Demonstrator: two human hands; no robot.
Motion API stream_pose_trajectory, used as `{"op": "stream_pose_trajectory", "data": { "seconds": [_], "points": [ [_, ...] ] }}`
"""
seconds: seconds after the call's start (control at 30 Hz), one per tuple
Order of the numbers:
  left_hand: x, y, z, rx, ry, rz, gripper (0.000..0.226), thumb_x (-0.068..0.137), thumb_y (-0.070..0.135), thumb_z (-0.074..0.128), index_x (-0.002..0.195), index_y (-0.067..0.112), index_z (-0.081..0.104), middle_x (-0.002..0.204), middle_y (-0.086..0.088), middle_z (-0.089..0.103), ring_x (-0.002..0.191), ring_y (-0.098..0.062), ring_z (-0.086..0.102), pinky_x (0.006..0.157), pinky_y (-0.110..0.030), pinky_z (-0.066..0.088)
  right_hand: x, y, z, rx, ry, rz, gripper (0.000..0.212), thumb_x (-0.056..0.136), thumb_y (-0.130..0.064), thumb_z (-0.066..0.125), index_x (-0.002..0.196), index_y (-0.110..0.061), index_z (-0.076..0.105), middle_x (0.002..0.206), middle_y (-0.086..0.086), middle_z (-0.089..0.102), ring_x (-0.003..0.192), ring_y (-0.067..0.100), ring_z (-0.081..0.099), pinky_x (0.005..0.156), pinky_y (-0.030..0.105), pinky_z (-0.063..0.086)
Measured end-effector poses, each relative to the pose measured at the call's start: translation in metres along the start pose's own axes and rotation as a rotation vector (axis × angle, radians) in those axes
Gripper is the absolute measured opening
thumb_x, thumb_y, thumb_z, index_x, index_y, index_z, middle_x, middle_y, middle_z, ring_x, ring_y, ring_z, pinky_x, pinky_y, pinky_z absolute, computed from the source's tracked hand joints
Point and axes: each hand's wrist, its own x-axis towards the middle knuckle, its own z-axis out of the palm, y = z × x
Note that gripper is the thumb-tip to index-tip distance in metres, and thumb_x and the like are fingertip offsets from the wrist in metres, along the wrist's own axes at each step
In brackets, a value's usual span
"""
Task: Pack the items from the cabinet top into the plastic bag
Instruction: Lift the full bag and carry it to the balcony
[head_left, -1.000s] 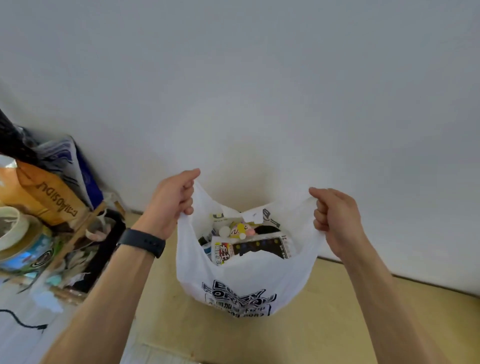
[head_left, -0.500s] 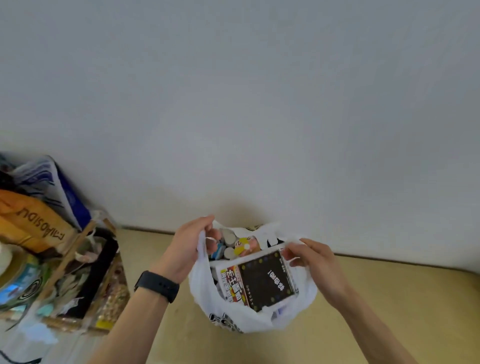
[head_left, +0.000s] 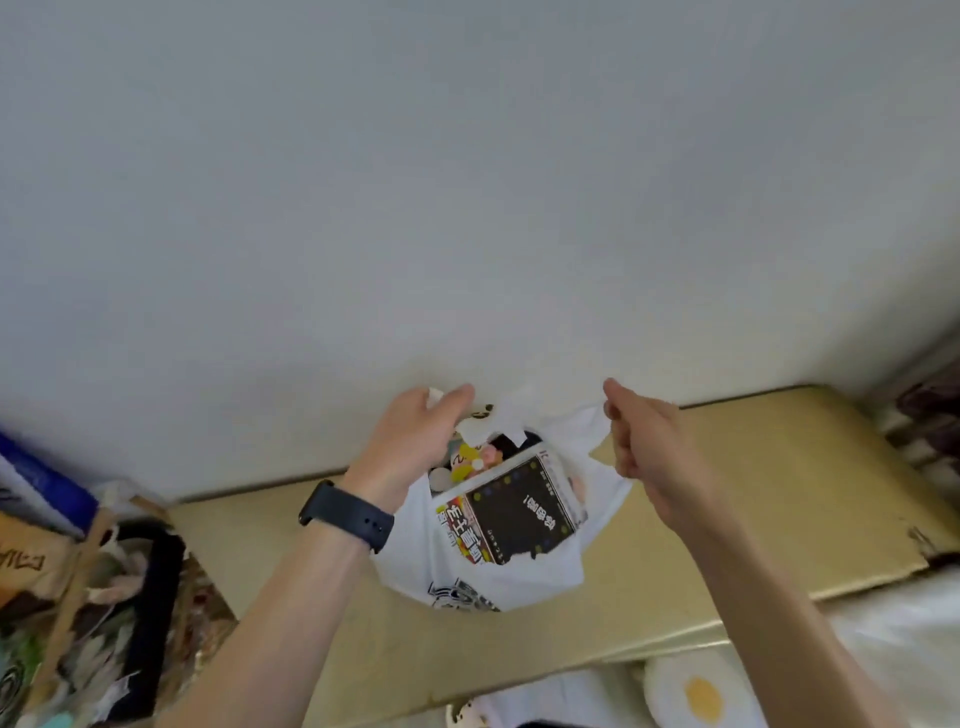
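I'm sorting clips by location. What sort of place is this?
Probably a lived-in home room, perhaps a bedroom corner: a beige cabinet top against a plain white wall, a cluttered wooden rack of bags beside it, and a fried-egg cushion below.

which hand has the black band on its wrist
The left hand, the one holding the plastic bag's left handle; a black band circles its wrist. The right hand has a bare wrist.
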Motion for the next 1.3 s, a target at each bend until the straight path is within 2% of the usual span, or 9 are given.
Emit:
{"op": "stream_pose_trajectory", "data": {
  "seconds": [0.17, 0.2, 0.23, 0.27, 0.37, 0.5, 0.67, 0.87, 1.3],
  "points": [
    [-0.008, 0.018, 0.024, -0.016, -0.246, 0.008, 0.06, 0.091, 0.053, 0.057, 0.116, -0.002, 0.055, 0.059, 0.009, 0.04, 0.053, -0.01, 0.037, 0.056, -0.026, 0.036, -0.043, 0.008, -0.057, 0.175, 0.099, 0.064, 0.032, 0.096, -0.036, 0.058, 0.073, -0.017, 0.045, 0.052, -0.01, 0.024, 0.047, 0.011, 0.016, 0.053, 0.03, 0.011],
    [-0.015, 0.026, 0.037, -0.033, -0.307, 0.0, 0.078, 0.089, 0.053, 0.059, 0.123, -0.011, 0.03, 0.055, 0.011, 0.04, 0.052, -0.01, 0.035, 0.055, -0.024, 0.035, -0.056, 0.012, -0.073, 0.236, 0.126, 0.088, 0.032, 0.096, -0.037, 0.058, 0.074, -0.017, 0.046, 0.053, -0.008, 0.026, 0.047, 0.011, 0.017, 0.052, 0.03, 0.011],
    [-0.02, 0.03, 0.05, -0.042, -0.364, 0.024, 0.043, 0.088, 0.053, 0.06, 0.085, 0.015, 0.042, 0.054, 0.012, 0.04, 0.052, -0.011, 0.034, 0.054, -0.023, 0.034, -0.072, 0.016, -0.088, 0.293, 0.162, 0.117, 0.031, 0.095, -0.038, 0.059, 0.075, -0.017, 0.049, 0.054, -0.006, 0.032, 0.046, 0.011, 0.021, 0.048, 0.027, 0.013],
    [-0.029, 0.039, 0.066, -0.068, -0.422, 0.022, 0.041, 0.089, 0.051, 0.059, 0.09, 0.01, 0.058, 0.054, 0.01, 0.042, 0.052, -0.011, 0.034, 0.053, -0.023, 0.034, -0.089, 0.021, -0.106, 0.353, 0.209, 0.141, 0.031, 0.094, -0.04, 0.059, 0.078, -0.015, 0.053, 0.054, -0.004, 0.042, 0.044, 0.011, 0.027, 0.044, 0.024, 0.017],
    [-0.06, 0.055, 0.117, -0.098, -0.6, -0.026, 0.041, 0.091, 0.051, 0.058, 0.086, 0.011, 0.057, 0.059, 0.004, 0.049, 0.047, -0.01, 0.036, 0.048, -0.02, 0.033, -0.155, 0.04, -0.157, 0.496, 0.345, 0.161, 0.038, 0.094, -0.046, 0.056, 0.088, -0.009, 0.06, 0.067, 0.006, 0.067, 0.043, 0.013, 0.043, 0.041, 0.021, 0.031],
    [-0.114, 0.061, 0.179, -0.08, -0.794, -0.064, 0.052, 0.086, 0.065, 0.055, 0.083, 0.012, 0.055, 0.06, 0.003, 0.046, 0.045, -0.011, 0.033, 0.045, -0.021, 0.03, -0.253, 0.069, -0.207, 0.583, 0.513, 0.12, 0.042, 0.096, -0.049, 0.051, 0.093, -0.008, 0.06, 0.084, 0.013, 0.075, 0.049, 0.014, 0.048, 0.055, 0.026, 0.034],
    [-0.213, 0.058, 0.263, -0.01, -1.018, -0.05, 0.056, 0.087, 0.07, 0.048, 0.078, 0.014, 0.053, 0.06, 0.003, 0.046, 0.044, -0.011, 0.033, 0.046, -0.022, 0.029, -0.381, 0.114, -0.263, 0.651, 0.731, 0.044, 0.042, 0.094, -0.047, 0.056, 0.098, -0.005, 0.062, 0.085, 0.013, 0.076, 0.054, 0.016, 0.048, 0.065, 0.029, 0.036],
    [-0.357, 0.062, 0.389, 0.12, -1.288, -0.03, 0.059, 0.086, 0.07, 0.046, 0.075, 0.013, 0.051, 0.056, 0.001, 0.047, 0.041, -0.015, 0.033, 0.052, -0.028, 0.027, -0.537, 0.173, -0.32, 0.651, 1.081, 0.049, 0.041, 0.095, -0.042, 0.057, 0.099, -0.001, 0.064, 0.068, 0.005, 0.069, 0.045, 0.011, 0.036, 0.053, 0.027, 0.022],
    [-0.648, -0.007, 0.643, 0.689, -1.866, -0.152, 0.056, 0.083, 0.07, 0.054, 0.071, 0.015, 0.05, 0.057, 0.0, 0.046, 0.038, -0.014, 0.035, 0.04, -0.022, 0.026, -0.786, 0.299, -0.392, 0.81, 1.828, 0.259, 0.041, 0.093, -0.043, 0.06, 0.094, -0.003, 0.068, 0.063, -0.002, 0.045, 0.041, 0.007, 0.025, 0.039, 0.017, 0.021]
  ]
}}
